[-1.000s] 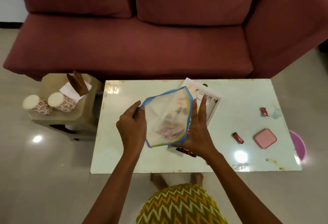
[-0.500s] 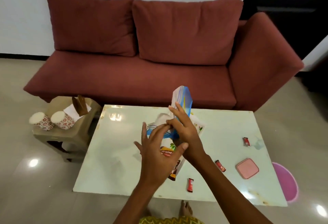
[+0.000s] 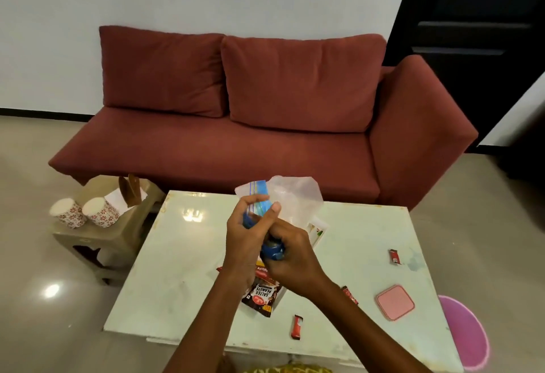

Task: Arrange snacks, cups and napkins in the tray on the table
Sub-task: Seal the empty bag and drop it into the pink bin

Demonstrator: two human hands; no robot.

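Both my hands crumple a clear zip bag [image 3: 290, 198] with a blue seal above the table [image 3: 182, 269]. My left hand [image 3: 246, 237] pinches its blue edge; my right hand [image 3: 292, 263] squeezes the bunched lower part. Under my hands lies the white tray [image 3: 318, 229], mostly hidden, with a dark salted-peanuts packet [image 3: 261, 297] and other snack packets. Small red chocolate bars lie loose: one [image 3: 296, 326] near the front edge, one [image 3: 394, 256] at the right, one [image 3: 350, 294] beside my right forearm. Two floral paper cups [image 3: 84, 212] and white napkins [image 3: 118, 197] sit on a stool [image 3: 97, 242] to the left.
A pink square lidded box [image 3: 395, 302] rests on the table's right side. A maroon sofa [image 3: 265, 113] stands behind the table. A pink round object [image 3: 466, 331] lies on the floor at the right. A brown holder [image 3: 131, 191] stands on the stool.
The flat, filled bag has been emptied and is now bunched between both hands. Snack packets lie below my hands on the tray and table. The view has tilted up toward the sofa.
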